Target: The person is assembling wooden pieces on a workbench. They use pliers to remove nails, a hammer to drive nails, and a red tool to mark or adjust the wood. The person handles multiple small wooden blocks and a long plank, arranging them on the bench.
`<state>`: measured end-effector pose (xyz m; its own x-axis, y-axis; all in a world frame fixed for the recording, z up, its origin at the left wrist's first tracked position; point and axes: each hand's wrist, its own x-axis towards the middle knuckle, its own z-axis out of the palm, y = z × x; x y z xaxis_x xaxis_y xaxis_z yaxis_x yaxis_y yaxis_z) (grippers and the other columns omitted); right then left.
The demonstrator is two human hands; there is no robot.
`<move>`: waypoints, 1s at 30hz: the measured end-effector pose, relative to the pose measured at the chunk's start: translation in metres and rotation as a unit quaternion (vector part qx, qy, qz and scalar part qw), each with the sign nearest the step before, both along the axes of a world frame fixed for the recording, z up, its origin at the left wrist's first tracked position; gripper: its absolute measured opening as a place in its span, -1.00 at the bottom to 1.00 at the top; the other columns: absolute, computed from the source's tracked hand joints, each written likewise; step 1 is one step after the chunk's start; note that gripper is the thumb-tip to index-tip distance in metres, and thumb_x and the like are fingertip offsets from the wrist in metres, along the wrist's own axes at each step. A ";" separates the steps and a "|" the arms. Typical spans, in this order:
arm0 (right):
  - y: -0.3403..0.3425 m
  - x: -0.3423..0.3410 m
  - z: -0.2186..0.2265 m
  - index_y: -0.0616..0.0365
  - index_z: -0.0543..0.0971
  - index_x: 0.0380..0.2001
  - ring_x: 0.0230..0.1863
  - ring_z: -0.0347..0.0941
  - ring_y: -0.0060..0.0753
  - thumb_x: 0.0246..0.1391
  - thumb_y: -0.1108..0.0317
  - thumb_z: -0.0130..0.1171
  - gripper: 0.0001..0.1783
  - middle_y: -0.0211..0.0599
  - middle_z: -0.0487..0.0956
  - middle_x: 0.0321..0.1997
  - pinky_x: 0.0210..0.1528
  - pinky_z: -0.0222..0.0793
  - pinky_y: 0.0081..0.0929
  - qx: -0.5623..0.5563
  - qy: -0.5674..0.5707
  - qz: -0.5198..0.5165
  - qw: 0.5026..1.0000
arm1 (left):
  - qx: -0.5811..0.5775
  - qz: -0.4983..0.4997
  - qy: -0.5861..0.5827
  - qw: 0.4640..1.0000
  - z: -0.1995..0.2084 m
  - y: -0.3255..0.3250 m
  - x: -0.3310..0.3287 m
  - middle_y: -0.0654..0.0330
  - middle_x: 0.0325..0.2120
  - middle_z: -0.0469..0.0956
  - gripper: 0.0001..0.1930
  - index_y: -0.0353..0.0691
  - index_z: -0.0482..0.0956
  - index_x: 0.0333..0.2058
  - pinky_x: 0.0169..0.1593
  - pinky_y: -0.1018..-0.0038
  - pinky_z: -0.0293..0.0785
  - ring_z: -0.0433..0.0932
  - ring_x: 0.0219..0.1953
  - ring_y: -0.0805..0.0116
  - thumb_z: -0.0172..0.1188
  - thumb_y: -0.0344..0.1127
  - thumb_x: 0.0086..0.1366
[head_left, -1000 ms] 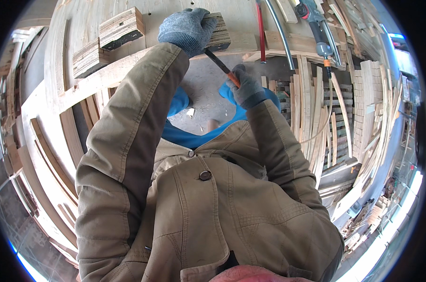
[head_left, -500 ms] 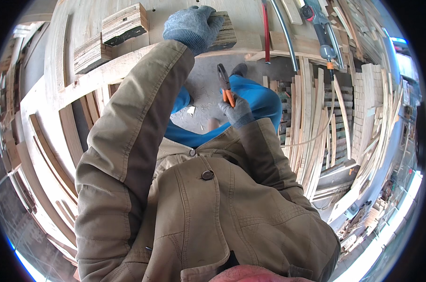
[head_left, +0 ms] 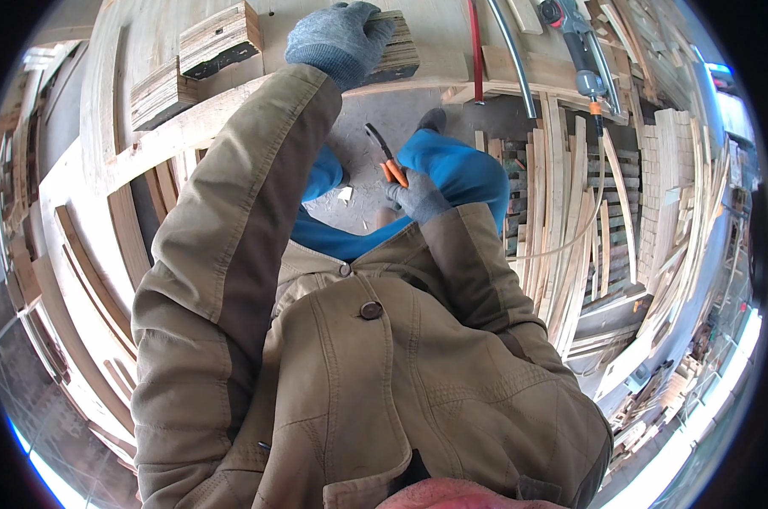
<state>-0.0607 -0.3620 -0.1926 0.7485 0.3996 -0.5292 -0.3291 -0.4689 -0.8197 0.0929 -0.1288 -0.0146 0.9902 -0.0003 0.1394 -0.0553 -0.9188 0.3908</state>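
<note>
My left hand [head_left: 337, 42], in a grey knit glove, is closed over the left part of a layered plywood block [head_left: 398, 53] at the front of the workbench [head_left: 316, 10]. Its fingertips are partly hidden behind the glove and block. Lower down, in front of my legs, my gloved right hand [head_left: 424, 198] grips pliers [head_left: 390, 166] with orange handles and dark jaws. The jaws point up and to the left, apart from the bench. Left of my left hand, another plywood block [head_left: 221, 41] rests partly against a lower one [head_left: 161, 93].
A red bar [head_left: 475, 51] and a metal tube [head_left: 513, 59] stick out over the bench edge. Beside them lies an air tool [head_left: 580, 51] with a hose [head_left: 600, 182]. Long wooden strips [head_left: 562, 212] are stacked at right. Wood scraps [head_left: 345, 195] lie on the floor.
My right hand has moved slightly left, and the pliers now tilt further left. My left hand keeps its place on the plywood block; the whole view has shifted a little.
</note>
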 end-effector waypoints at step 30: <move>-0.007 0.026 0.006 0.27 0.53 0.01 -0.34 0.65 -0.37 0.14 0.45 0.29 -0.63 -0.12 0.69 -0.29 -0.39 0.56 -0.44 0.000 0.197 -0.012 0.980 | -0.050 0.020 -0.029 0.998 0.019 -0.005 -0.008 -0.06 -0.30 0.68 -0.69 -0.09 0.71 -0.22 -0.13 0.01 0.56 0.66 -0.24 -0.15 0.18 0.00 0.30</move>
<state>-0.0343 -0.3693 -0.1867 0.4946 0.3844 -0.7795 -0.6309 -0.4580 -0.6262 0.0851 -0.1343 0.0046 0.9796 0.0566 0.1929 -0.0432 -0.8778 0.4771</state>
